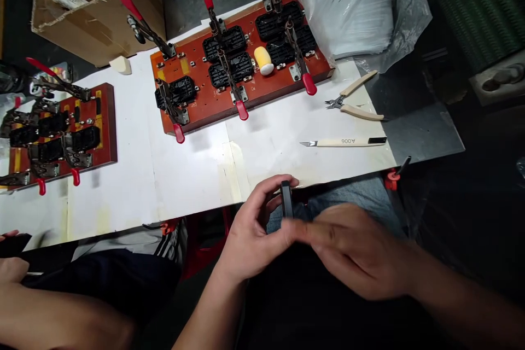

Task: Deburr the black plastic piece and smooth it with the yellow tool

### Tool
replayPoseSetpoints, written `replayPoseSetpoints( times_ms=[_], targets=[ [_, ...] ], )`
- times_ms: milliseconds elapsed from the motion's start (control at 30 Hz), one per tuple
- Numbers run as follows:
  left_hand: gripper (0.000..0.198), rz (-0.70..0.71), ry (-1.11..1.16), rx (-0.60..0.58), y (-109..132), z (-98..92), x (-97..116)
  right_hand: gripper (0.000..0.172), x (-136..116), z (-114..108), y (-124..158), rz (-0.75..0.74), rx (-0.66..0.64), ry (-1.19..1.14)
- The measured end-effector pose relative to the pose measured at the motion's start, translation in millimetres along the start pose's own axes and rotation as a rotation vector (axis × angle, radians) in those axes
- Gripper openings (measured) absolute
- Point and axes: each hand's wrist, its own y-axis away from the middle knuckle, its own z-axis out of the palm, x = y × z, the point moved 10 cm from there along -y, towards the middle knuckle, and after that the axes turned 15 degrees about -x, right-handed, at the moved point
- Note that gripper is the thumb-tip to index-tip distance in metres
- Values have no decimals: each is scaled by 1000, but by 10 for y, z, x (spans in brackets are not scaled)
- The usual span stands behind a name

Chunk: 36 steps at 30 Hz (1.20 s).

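My left hand (258, 229) is closed round a thin black plastic part (286, 199), held edge-on above my lap at the table's front edge. Its fingers are on the far end and its thumb on the near end. My right hand (356, 249) is beside it, smeared by motion, its fingertips meeting my left thumb at the part's near end. Whether it grips anything is hidden. On the table beyond lie a craft knife (342, 143) marked A006 and cream-handled nippers (353, 99).
A red-brown fixture board (197, 112) with red-handled toggle clamps carries several black parts and a yellow, white-ended piece (263, 60). Another fixture (107, 126) stands left. Behind are a cardboard box (139, 16) and a plastic bag (348, 11). A co-worker's arm (61, 314) is at lower left.
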Motion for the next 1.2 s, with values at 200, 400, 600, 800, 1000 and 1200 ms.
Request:
replayPoseSetpoints(
  times_ms=[200,400,600,800,1000,1200],
  targets=[
    [62,37,42,-5,-1,-17,48,47,-61,-131,54,-26,61,-249],
    [62,36,-35,-14,28,16,106,70,93,-187,31,98,124,-130],
    [71,-79,-186,239,127,-313,-63,40,15,-184,68,33,87,-177],
    [87,-313,-482,491,111,-822,-122,32,169,-282,166,230,216,-19],
    [64,-112,-684,452,52,-942,12,27,262,-918,-199,369,364,174],
    [102,-43,-1114,142,-217,-631,-110,40,509,-1929,-1718,570,272,833]
  ],
)
